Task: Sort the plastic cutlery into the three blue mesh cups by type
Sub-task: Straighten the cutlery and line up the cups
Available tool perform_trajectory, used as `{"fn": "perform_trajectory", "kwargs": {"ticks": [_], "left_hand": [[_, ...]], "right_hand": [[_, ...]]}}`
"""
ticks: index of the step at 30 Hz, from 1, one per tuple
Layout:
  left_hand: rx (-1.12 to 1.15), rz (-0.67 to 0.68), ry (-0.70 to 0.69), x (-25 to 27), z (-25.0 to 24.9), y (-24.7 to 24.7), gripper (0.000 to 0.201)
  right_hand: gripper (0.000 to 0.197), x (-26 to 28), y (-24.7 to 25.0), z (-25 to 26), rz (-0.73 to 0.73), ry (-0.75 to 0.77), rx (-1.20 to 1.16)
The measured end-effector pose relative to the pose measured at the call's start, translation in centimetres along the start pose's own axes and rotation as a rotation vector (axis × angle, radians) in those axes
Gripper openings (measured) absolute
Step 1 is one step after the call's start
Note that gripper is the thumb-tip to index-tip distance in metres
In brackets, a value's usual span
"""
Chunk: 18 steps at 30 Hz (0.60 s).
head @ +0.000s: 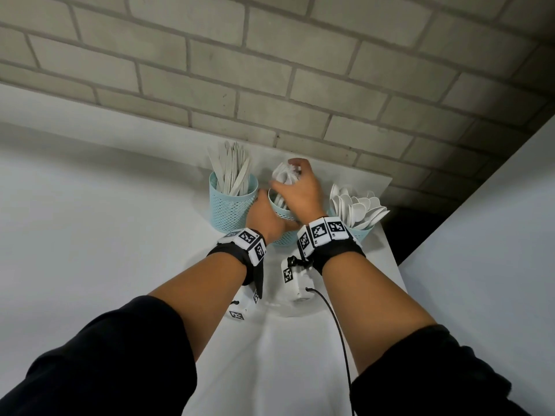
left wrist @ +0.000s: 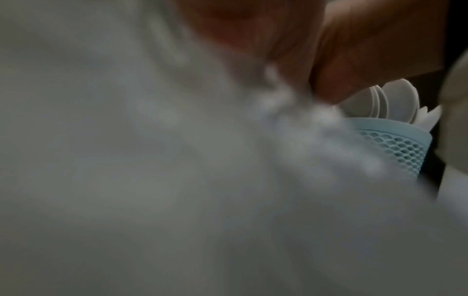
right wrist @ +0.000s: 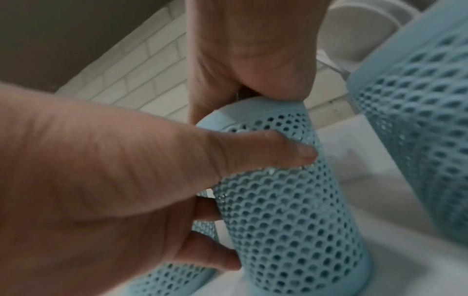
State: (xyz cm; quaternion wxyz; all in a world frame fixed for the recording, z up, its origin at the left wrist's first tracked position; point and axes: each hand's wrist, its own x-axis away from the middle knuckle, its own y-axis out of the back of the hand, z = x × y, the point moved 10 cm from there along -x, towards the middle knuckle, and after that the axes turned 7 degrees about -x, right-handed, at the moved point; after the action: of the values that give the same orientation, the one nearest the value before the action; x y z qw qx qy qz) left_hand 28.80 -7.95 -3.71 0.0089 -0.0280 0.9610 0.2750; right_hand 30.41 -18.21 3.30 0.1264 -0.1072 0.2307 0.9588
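Three blue mesh cups stand in a row at the far end of the white table point(head: 300, 340). The left cup point(head: 231, 205) holds white knives point(head: 234, 169), and the right cup point(head: 362, 232) holds white spoons point(head: 357, 208). My left hand point(head: 265, 214) grips the middle cup point(head: 283, 238) from its left side, thumb point(right wrist: 266, 150) across the mesh point(right wrist: 291, 210). Above that cup's rim my right hand point(head: 298, 181) curls round a bundle of white forks point(head: 282, 174) standing in it. The left wrist view is mostly blur, with only the spoon cup point(left wrist: 395, 144) sharp.
A grey brick wall point(head: 270, 70) rises right behind the cups. The table's right edge point(head: 390, 241) runs close beside the spoon cup, with a dark gap beyond it. A black cable point(head: 339, 331) trails from my right wrist over the near table.
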Motion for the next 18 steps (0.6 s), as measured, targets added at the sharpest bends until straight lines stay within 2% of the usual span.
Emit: {"fn": "perform_trajectory", "kwargs": {"ticks": [1,3,5,7,10,12,13,15,16,18], "left_hand": [[0.003,-0.001,-0.003,0.0,0.0,0.0,0.092],[0.002,0.011,-0.012,-0.2,-0.1,0.0,0.094],[-0.007,0.025,-0.019,-0.3,-0.1,0.0,0.099],[-0.013,0.034,-0.019,-0.4,-0.2,0.0,0.099],[-0.013,0.028,-0.029,-0.4,-0.2,0.0,0.093],[-0.006,0.030,-0.033,-0.5,-0.2,0.0,0.091],[-0.005,0.035,-0.032,-0.5,-0.2,0.0,0.091],[-0.001,0.046,-0.034,-0.7,-0.1,-0.2,0.093],[-0.004,0.048,-0.037,-0.8,-0.1,-0.2,0.093],[-0.015,0.040,-0.045,-0.8,-0.1,-0.2,0.093]], "right_hand": [[0.047,0.2,0.9,0.1,-0.069,0.006,-0.101],[0.046,0.4,2.1,0.3,-0.157,0.049,-0.213],[0.056,0.7,2.3,1.1,-0.167,0.114,-0.185],[0.072,0.6,2.1,1.4,-0.178,0.136,-0.062],[0.099,-0.1,1.7,-0.4,-0.175,-0.041,0.053],[0.107,-0.6,1.3,-1.3,-0.117,-0.128,0.035],[0.103,-0.9,0.8,-1.2,-0.057,-0.114,0.027],[0.083,-1.1,-0.3,-0.5,0.068,-0.049,0.037],[0.076,-1.1,-0.4,-0.4,0.075,-0.029,0.045],[0.082,-1.1,0.3,-0.7,-0.005,-0.045,-0.002]]}}
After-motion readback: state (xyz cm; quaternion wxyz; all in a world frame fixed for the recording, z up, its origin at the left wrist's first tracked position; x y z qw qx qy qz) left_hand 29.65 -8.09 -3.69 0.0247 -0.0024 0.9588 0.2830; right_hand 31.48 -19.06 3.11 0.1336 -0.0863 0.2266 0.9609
